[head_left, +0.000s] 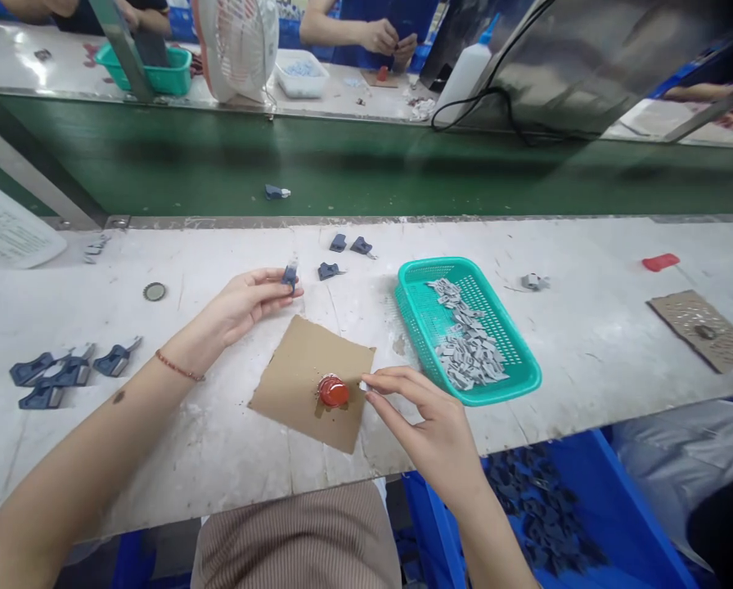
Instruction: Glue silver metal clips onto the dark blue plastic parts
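Observation:
Between the fingertips of my left hand (253, 303) is a small dark blue plastic part (290, 276) with a pale tip pointing up. My right hand (431, 417) pinches a small light grey piece (365, 385), just right of a red cap (333, 391). The cap rests on a brown cardboard square (299, 356) with a wet stain around it. Several similar blue parts (362, 245) lie beyond my left hand, and another group (53, 372) is at the far left. A green basket (531, 378) beside my right hand holds many light grey pieces (470, 352).
A green conveyor belt (354, 176) runs behind the table, carrying one blue part (276, 192). A bottle cap (155, 291) lies left; a second cardboard piece (701, 327) lies right. Below the edge stands a blue crate (624, 483) of dark parts. Co-workers' hands (382, 37) are across.

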Tool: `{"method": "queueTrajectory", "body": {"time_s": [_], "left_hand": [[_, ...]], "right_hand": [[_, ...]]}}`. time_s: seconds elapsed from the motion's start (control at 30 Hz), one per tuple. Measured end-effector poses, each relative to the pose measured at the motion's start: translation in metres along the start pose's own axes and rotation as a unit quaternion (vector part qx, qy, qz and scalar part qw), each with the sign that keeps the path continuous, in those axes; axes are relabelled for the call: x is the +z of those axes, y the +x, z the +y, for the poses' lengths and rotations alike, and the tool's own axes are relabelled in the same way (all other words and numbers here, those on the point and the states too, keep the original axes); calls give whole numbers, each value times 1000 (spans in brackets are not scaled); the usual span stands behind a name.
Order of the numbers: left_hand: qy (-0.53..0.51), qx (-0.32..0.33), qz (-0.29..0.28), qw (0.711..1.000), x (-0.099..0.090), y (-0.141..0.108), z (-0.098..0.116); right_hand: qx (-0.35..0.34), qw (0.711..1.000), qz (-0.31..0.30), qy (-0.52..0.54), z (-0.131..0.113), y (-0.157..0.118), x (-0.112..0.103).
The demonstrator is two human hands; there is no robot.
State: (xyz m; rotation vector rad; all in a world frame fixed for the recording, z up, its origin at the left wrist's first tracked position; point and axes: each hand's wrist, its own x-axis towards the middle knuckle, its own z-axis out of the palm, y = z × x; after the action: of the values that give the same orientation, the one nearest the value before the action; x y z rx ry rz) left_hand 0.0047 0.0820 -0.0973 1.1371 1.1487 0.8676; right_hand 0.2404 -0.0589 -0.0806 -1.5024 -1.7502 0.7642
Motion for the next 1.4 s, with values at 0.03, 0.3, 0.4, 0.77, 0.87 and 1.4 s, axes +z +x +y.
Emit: {"method": "queueTrajectory", "body": {"time_s": [0.03,0.3,0.4,0.77,0.87,1.4], "left_hand": [[-47,-33,-6,998,-1,-11,0],[-159,-146,-37,976,6,-65,-10],[-185,-140,-73,970,9,-73,-15],[-208,-95,-127,965,13,-86,-23],[-188,-100,-110,971,17,-89,-28],[-217,-64,-135,965,36,-107,-27]], "right_hand": [[3,1000,1,2,-2,0,3],[-32,997,-30,-56,-16,0,11],[-45,995,-43,-83,-19,1,13],[-60,988,-83,-115,-18,5,18],[-26,994,-76,-77,-21,7,15],[146,956,-45,249,-40,16,18]]}}
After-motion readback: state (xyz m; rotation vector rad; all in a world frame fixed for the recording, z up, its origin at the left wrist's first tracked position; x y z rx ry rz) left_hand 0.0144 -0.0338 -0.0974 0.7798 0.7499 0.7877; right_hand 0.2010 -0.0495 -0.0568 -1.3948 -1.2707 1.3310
